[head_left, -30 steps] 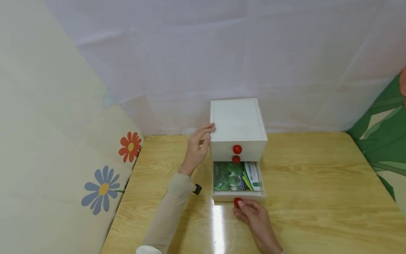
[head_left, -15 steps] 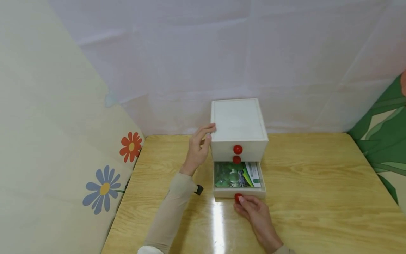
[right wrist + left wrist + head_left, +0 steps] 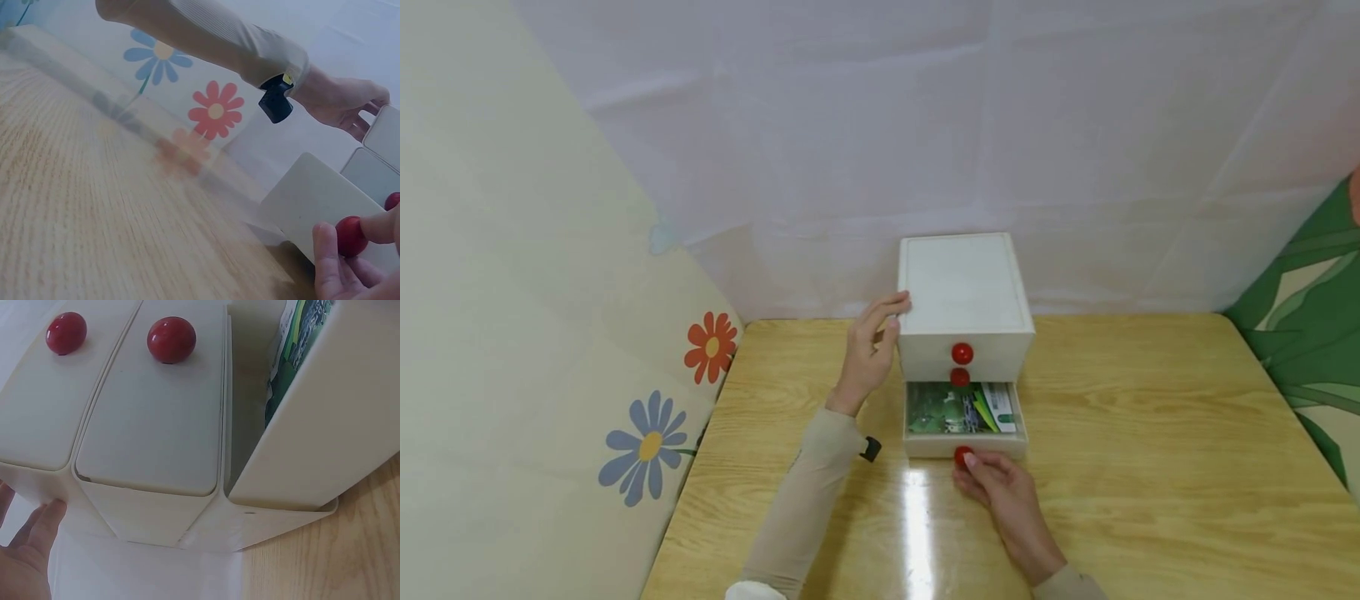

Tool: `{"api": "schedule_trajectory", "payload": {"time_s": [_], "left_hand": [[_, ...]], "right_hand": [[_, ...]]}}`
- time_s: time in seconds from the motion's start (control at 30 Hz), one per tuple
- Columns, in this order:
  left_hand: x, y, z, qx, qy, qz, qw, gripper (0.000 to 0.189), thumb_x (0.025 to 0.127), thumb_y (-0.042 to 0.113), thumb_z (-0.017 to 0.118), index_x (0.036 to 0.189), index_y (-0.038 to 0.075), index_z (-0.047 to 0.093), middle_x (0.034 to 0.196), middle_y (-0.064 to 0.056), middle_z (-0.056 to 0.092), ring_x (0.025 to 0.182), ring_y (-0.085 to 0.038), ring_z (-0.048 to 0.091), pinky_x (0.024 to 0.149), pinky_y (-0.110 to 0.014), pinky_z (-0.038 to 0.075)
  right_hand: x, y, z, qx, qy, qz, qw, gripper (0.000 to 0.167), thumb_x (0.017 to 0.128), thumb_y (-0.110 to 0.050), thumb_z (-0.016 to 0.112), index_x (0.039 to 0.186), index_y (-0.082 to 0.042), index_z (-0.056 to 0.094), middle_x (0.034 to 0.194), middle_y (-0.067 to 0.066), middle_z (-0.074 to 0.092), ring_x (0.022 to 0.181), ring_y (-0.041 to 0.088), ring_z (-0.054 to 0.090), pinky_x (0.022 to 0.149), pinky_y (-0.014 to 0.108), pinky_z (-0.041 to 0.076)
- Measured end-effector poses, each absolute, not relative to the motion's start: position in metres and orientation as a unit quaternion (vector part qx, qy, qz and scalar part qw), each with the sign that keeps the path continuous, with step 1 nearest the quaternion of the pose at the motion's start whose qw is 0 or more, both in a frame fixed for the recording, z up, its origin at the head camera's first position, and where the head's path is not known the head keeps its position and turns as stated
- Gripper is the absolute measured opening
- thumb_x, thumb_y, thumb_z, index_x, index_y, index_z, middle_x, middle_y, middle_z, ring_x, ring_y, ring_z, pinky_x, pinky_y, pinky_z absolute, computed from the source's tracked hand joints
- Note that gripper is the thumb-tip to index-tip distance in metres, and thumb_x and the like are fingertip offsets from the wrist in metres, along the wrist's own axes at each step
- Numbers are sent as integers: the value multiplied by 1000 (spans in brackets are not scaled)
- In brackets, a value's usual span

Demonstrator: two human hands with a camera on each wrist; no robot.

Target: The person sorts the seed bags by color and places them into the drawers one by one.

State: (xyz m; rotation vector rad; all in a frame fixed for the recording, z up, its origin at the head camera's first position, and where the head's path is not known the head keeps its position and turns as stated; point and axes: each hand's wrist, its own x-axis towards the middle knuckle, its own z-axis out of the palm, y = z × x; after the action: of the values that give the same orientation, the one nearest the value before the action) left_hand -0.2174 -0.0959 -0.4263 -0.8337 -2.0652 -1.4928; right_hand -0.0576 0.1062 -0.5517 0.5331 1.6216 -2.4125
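Observation:
A small white drawer cabinet (image 3: 966,283) with red knobs stands near the back of the table. Its bottom drawer (image 3: 917,448) is pulled partway out, and the two above are closed. Inside lies a flat green printed packet (image 3: 951,408), partly hidden under the cabinet. My right hand (image 3: 1011,508) pinches the bottom drawer's red knob (image 3: 352,237) between thumb and fingers. The left hand (image 3: 867,354) rests against the cabinet's left side, its fingertips at the top edge; in the left wrist view its fingers (image 3: 47,525) touch the side wall.
The wood-grain table (image 3: 1150,467) extends to both sides of the cabinet. A pale cloth backdrop (image 3: 850,150) hangs right behind it. A panel with painted flowers (image 3: 647,446) borders the left, and green leaf shapes (image 3: 1315,300) the right. A black wrist device (image 3: 275,100) sits at the left cuff.
The bottom drawer has slid inward, away from me, with the right hand following on its knob. Less of the packet shows. The left hand stays against the cabinet.

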Motion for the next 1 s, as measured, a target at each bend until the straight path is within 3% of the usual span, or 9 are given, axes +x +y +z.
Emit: {"api": "schedule_trajectory", "payload": {"time_s": [0.4, 1.0], "left_hand": [[-216, -97, -425, -300, -746, -548, 228, 25, 98, -9, 49, 118, -12, 64, 132, -29, 60, 124, -41, 58, 82, -26, 60], [-216, -95, -426, -297, -752, -541, 231, 25, 98, -9, 49, 117, -11, 64, 131, -27, 61, 124, -39, 59, 81, -28, 61]], "right_hand": [[-68, 106, -548, 182, 550, -810, 95, 31, 93, -8, 69, 116, 9, 57, 102, 19, 75, 88, 24, 75, 86, 36, 61], [-76, 107, -548, 188, 551, -806, 104, 32, 94, -10, 68, 117, 9, 57, 104, 16, 74, 89, 22, 75, 87, 34, 61]]}}
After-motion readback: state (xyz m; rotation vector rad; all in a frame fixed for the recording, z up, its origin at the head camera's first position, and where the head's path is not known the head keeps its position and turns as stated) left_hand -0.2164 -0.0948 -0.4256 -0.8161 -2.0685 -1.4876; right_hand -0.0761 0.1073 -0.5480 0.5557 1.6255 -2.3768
